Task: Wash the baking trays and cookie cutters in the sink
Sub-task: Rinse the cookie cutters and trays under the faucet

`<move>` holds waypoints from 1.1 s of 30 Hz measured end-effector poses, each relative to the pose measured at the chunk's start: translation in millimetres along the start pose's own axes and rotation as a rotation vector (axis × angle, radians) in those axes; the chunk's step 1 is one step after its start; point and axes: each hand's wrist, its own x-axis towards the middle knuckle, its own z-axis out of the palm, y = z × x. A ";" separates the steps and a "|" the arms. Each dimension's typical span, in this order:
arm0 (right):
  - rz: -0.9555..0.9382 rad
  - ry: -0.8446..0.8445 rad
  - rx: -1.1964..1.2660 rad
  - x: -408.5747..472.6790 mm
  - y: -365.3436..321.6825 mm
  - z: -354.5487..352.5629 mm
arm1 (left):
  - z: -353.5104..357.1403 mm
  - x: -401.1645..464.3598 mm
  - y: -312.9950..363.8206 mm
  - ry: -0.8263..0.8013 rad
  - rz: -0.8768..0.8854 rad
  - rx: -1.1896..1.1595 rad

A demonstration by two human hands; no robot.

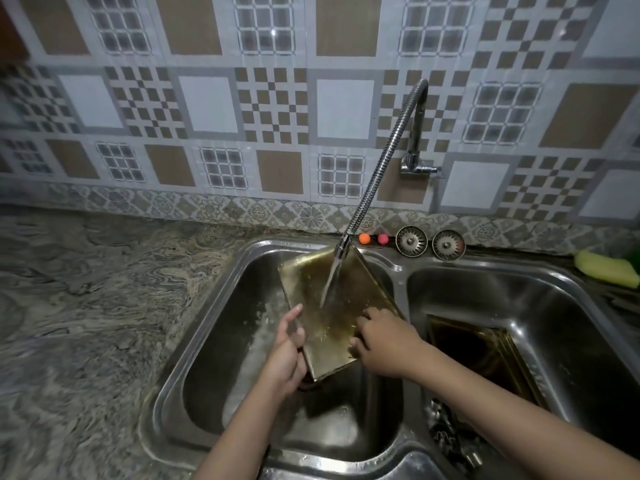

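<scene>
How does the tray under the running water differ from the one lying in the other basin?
The tray in the left basin is held tilted under the faucet stream by the left hand at its edge, with the right hand on its face; the tray in the right basin lies low, untouched. The first is wet and catches light; the second looks dark, in shadow. Both are rectangular and golden-brown.
</scene>
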 end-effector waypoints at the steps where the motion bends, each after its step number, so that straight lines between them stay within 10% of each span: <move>1: 0.005 0.039 0.014 6.8 0.4 5.4 | -2.5 2.7 1.5 0.002 0.059 0.057; 11: 0.057 0.350 0.487 93.5 -1.8 34.4 | 3.7 -7.7 28.3 0.001 0.453 0.447; 17: -0.438 0.191 0.388 88.1 -23.3 40.7 | -5.0 -2.0 33.9 0.066 0.381 0.263; 22: 0.036 0.268 0.392 115.0 -7.6 26.0 | -0.7 -6.1 28.0 0.026 0.308 0.218; 27: -0.423 0.003 0.156 80.3 -30.3 24.8 | -11.0 8.4 26.2 0.264 0.201 0.068; 33: 0.035 0.049 0.086 114.3 -10.1 8.8 | 5.1 1.5 8.1 0.279 0.215 0.193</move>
